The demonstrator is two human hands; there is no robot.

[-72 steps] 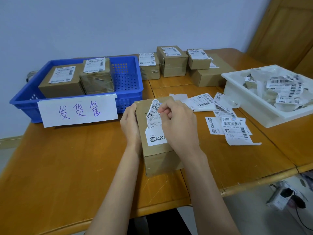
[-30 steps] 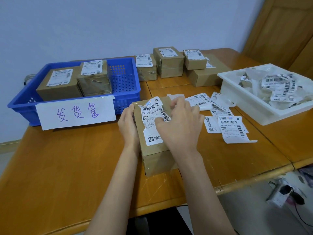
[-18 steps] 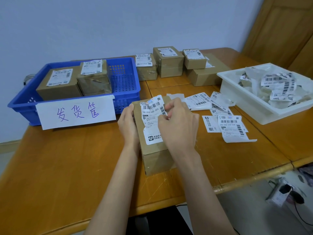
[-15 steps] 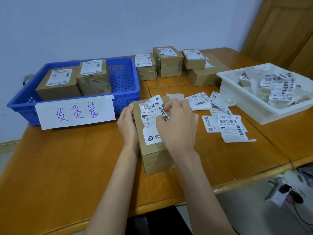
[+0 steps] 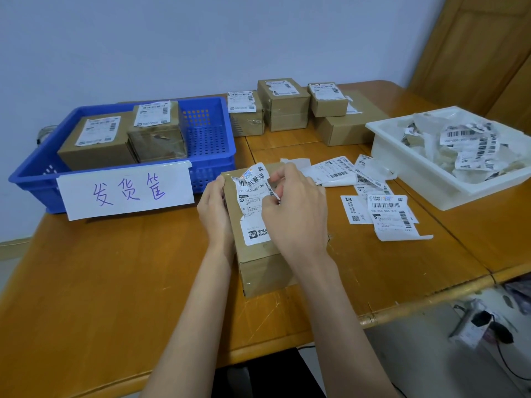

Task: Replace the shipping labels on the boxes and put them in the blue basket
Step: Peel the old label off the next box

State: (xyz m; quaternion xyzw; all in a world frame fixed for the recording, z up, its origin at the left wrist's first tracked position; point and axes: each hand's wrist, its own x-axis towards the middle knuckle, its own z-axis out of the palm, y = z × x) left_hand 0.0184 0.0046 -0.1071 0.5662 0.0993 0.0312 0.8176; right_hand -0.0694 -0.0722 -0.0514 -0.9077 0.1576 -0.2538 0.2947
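Label (image 5: pixel 252 193) between right hand (image 5: pixel 296 214) fingertips

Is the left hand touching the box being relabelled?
Touching. The head view shows the left hand pressed flat against the left side of the box, fingers curling over its top edge, with no gap between them.

Small parcel-packing room: labelled cardboard boxes (image 5: pixel 283 103) upper centre, blue basket (image 5: pixel 209 150) left, loose shipping labels (image 5: pixel 385 214) on wooden table (image 5: pixel 86 282).

A wooden table (image 5: pixel 115 282) is standing against a pale wall (image 5: pixel 201 38); right of the table, a wooden door (image 5: pixel 482 47) is showing, a cabled device (image 5: pixel 474 328) lying below its edge.
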